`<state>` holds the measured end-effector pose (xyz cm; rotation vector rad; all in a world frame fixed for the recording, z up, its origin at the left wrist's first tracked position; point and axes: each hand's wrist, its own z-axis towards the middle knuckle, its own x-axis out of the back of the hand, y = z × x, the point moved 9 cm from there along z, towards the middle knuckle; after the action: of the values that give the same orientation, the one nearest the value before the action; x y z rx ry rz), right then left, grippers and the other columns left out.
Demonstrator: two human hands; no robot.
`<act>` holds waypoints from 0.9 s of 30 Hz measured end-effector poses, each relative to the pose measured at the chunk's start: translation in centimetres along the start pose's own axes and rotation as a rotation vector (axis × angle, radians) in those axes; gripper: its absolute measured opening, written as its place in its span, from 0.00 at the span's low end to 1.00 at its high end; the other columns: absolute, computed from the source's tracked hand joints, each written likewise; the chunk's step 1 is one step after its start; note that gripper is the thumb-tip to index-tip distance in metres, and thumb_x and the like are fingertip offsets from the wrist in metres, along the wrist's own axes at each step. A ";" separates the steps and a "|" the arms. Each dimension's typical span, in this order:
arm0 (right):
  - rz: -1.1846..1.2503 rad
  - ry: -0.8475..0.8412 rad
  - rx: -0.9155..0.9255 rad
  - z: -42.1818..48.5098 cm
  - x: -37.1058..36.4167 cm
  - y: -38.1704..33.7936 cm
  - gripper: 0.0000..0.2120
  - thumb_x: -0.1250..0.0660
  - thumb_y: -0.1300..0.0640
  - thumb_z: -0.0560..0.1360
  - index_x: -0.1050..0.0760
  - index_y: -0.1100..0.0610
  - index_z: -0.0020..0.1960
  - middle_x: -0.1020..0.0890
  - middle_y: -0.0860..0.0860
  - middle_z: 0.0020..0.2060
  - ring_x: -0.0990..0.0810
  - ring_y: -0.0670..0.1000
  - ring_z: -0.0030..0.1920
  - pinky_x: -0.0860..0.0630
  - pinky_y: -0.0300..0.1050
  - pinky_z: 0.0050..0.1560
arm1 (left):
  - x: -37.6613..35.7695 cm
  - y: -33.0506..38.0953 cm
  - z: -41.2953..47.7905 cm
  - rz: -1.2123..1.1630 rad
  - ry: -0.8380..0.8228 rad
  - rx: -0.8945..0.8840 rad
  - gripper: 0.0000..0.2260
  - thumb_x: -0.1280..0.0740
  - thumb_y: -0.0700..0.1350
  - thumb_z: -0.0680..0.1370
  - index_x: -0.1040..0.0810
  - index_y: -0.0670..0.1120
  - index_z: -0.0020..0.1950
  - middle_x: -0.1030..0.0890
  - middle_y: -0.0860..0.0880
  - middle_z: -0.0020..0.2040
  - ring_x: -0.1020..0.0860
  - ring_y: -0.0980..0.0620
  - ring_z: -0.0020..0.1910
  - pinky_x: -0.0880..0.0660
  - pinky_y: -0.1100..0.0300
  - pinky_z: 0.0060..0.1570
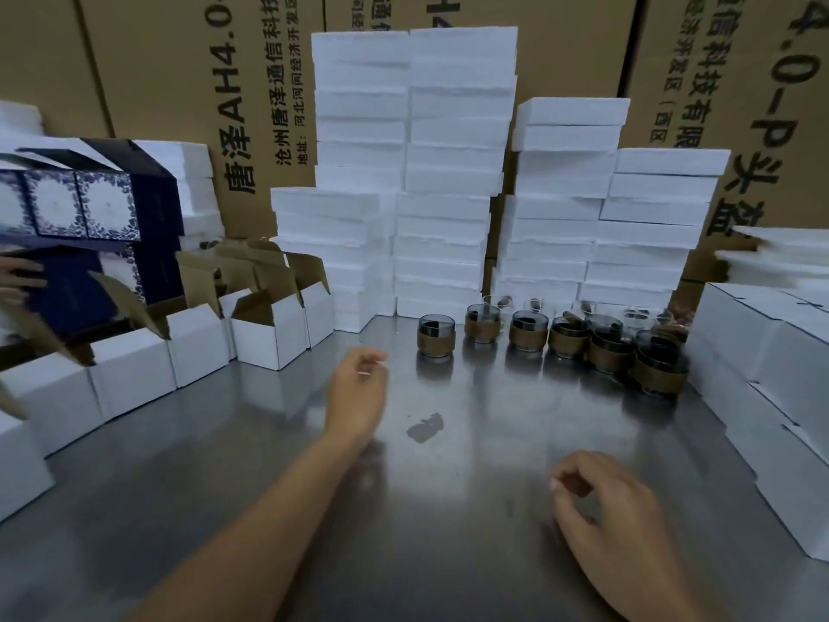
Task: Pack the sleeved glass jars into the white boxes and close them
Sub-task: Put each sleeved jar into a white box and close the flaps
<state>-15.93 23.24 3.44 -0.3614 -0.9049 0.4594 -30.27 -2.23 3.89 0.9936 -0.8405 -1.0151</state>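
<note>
Reference landmark: the row of six sleeved glass jars (529, 330), standing upright on the steel table (471, 487), each with a brown sleeve round its lower half. The row runs from its leftmost jar (436, 336) to its rightmost jar (661, 365), and neighbouring jars stand just beside one another. Directly behind the row, further clear glass items are visible but too blurred to identify. The left hand (359, 388) hovers in front of and to the left of the row, near the leftmost jar but apart from it; its fingers are loosely curled and it holds nothing. The right hand (619, 523) is well in front of the row, low over the table; its fingers are loosely curled with the thumb close to the forefinger, and it grips nothing. A dark mark (426, 426) lies on the table between the row and the hands. Well to the left of the row stand the open white boxes (269, 329), flaps raised and brown inside. To the right of the row, just beside the rightmost jar, stand the closed white boxes (762, 352). Behind the row rise stacks of white foam slabs (444, 172), with brown cartons (179, 83) behind those. Far left of the row are blue patterned boxes (80, 204), and another person's hand (18, 273) rests against one.
</note>
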 end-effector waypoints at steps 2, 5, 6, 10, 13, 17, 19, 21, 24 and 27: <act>-0.019 0.000 -0.017 0.1 -0.3 0.3 0.18 0.28 0.63 0.67 0.33 0.44 0.33 0.28 0.42 0.32 0.26 0.45 0.35 0.31 0.44 0.36 | 3.3 -2.1 3.0 0.138 0.084 0.038 0.06 0.40 0.37 0.79 0.25 0.46 0.52 0.23 0.43 0.50 0.25 0.50 0.42 0.27 0.62 0.40; -0.032 0.002 -0.013 0.2 -0.5 0.4 0.22 0.26 0.64 0.65 0.35 0.42 0.33 0.28 0.41 0.32 0.29 0.41 0.35 0.31 0.42 0.36 | 7.9 -4.4 6.5 0.278 0.206 0.072 0.10 0.39 0.38 0.79 0.29 0.43 0.61 0.25 0.43 0.53 0.25 0.44 0.52 0.26 0.53 0.49; -0.034 0.005 -0.013 0.3 -0.5 0.4 0.22 0.26 0.64 0.64 0.34 0.42 0.33 0.28 0.41 0.32 0.29 0.41 0.36 0.32 0.42 0.36 | 9.2 -5.0 7.5 0.292 0.239 0.079 0.13 0.38 0.38 0.79 0.31 0.44 0.63 0.25 0.42 0.53 0.25 0.43 0.52 0.27 0.53 0.48; -0.066 0.007 -0.016 0.6 -0.8 0.7 0.15 0.24 0.65 0.62 0.28 0.49 0.34 0.27 0.43 0.32 0.25 0.47 0.34 0.32 0.42 0.35 | 12.3 -6.4 10.9 0.424 0.258 0.088 0.21 0.33 0.42 0.77 0.35 0.49 0.68 0.26 0.38 0.58 0.26 0.41 0.54 0.28 0.50 0.51; -0.060 0.009 -0.018 0.7 -0.8 0.9 0.14 0.25 0.64 0.63 0.27 0.49 0.34 0.27 0.42 0.32 0.26 0.46 0.34 0.31 0.42 0.35 | 12.2 -7.2 12.7 0.530 0.143 0.102 0.23 0.33 0.47 0.77 0.35 0.51 0.71 0.26 0.37 0.57 0.26 0.40 0.52 0.27 0.46 0.53; -0.068 0.016 -0.027 0.7 -0.6 0.8 0.13 0.26 0.62 0.64 0.29 0.48 0.34 0.27 0.42 0.31 0.28 0.47 0.37 0.27 0.45 0.32 | 11.7 -7.2 13.3 0.666 0.062 0.087 0.19 0.34 0.51 0.77 0.29 0.50 0.67 0.24 0.37 0.57 0.26 0.41 0.49 0.27 0.47 0.52; -0.058 0.022 -0.028 0.6 -0.5 0.8 0.13 0.27 0.61 0.65 0.29 0.48 0.34 0.27 0.44 0.31 0.27 0.47 0.34 0.25 0.47 0.33 | 11.6 -6.7 12.9 0.690 0.073 0.067 0.15 0.34 0.52 0.77 0.26 0.51 0.62 0.26 0.38 0.61 0.27 0.39 0.56 0.27 0.44 0.57; -0.054 0.012 -0.035 0.6 -0.6 1.1 0.12 0.28 0.60 0.67 0.30 0.48 0.35 0.26 0.45 0.32 0.25 0.48 0.34 0.26 0.47 0.35 | 10.9 -5.8 12.0 0.707 0.056 0.045 0.11 0.33 0.53 0.75 0.25 0.53 0.57 0.30 0.39 0.64 0.28 0.39 0.60 0.28 0.43 0.60; -0.056 0.006 -0.035 0.6 -0.6 1.3 0.10 0.30 0.58 0.68 0.31 0.48 0.35 0.26 0.44 0.33 0.26 0.46 0.34 0.27 0.47 0.35 | 8.7 -3.6 10.0 0.687 -0.020 -0.051 0.08 0.31 0.53 0.75 0.25 0.56 0.52 0.32 0.42 0.59 0.27 0.41 0.56 0.30 0.48 0.57; -0.037 -0.006 -0.035 0.6 -0.6 1.4 0.10 0.32 0.57 0.70 0.32 0.46 0.36 0.27 0.42 0.33 0.27 0.44 0.35 0.27 0.48 0.35 | 5.2 -0.3 7.0 0.639 -0.095 -0.180 0.07 0.31 0.51 0.74 0.24 0.55 0.50 0.33 0.46 0.54 0.28 0.45 0.50 0.32 0.54 0.53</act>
<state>-17.07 24.16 2.68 -0.3746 -0.9253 0.4116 -35.10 -9.05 6.43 0.4695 -1.0362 -0.5736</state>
